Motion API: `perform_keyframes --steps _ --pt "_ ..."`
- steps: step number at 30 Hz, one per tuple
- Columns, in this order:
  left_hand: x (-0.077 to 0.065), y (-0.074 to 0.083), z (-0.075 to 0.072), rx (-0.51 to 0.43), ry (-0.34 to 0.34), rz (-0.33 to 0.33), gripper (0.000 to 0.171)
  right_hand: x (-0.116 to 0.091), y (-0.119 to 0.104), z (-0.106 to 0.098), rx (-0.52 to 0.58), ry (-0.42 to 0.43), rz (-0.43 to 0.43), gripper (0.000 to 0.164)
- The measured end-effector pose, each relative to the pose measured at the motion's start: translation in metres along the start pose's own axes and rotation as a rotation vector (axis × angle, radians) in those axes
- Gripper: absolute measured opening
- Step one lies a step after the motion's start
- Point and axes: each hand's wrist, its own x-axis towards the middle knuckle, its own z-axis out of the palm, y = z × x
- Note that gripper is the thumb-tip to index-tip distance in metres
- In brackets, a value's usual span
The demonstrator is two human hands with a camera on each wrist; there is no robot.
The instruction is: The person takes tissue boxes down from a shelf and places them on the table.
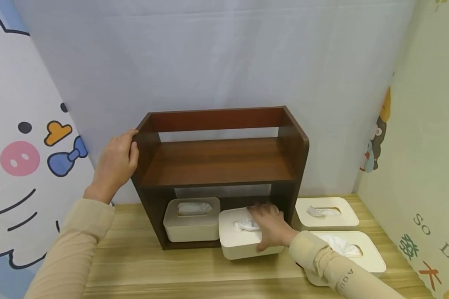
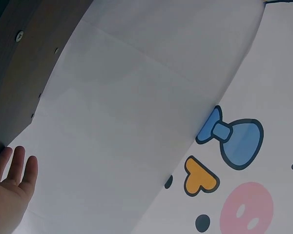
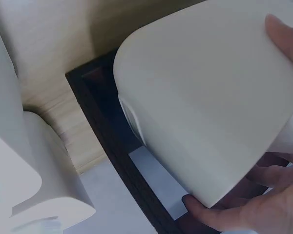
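A dark brown wooden shelf [image 1: 217,162] stands on the table, with one cream tissue box [image 1: 192,231] in the left of its lower compartment. My right hand [image 1: 270,226] grips a second tissue box [image 1: 243,251] across its top, thumb on the near side and fingers at the far side. That box sits askew at the compartment's opening, its front jutting past the shelf. In the right wrist view, the tissue box [image 3: 195,92] fills the middle, with the right hand [image 3: 268,209] around it. My left hand [image 1: 116,160] rests against the shelf's upper left side, fingers [image 2: 29,175] fairly straight.
Two more tissue boxes, a rear one [image 1: 327,214] and a nearer one [image 1: 370,257], stand right of the shelf; my right forearm partly covers the nearer. The wood-grain table [image 1: 164,274] meets a pale back curtain [image 1: 217,54] and printed side panels [image 1: 415,166].
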Motion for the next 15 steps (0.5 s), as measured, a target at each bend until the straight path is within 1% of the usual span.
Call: perform_keyframes --steps 6,10,12,15 --pt "-0.001 -0.002 -0.002 -0.001 0.001 0.001 0.035 -0.017 -0.011 0.003 -0.004 -0.015 -0.021 0.111" --pt "-0.002 -0.003 -0.003 0.003 -0.007 -0.001 0.035 -0.030 -0.017 0.005 0.030 -0.048 -0.023 0.111" --pt "-0.002 -0.003 -0.004 0.003 -0.010 -0.001 0.035 -0.036 -0.020 0.006 0.061 -0.063 -0.016 0.110" --pt "-0.002 -0.003 -0.005 0.000 -0.011 0.000 0.035 -0.045 -0.024 0.009 0.077 -0.075 -0.005 0.109"
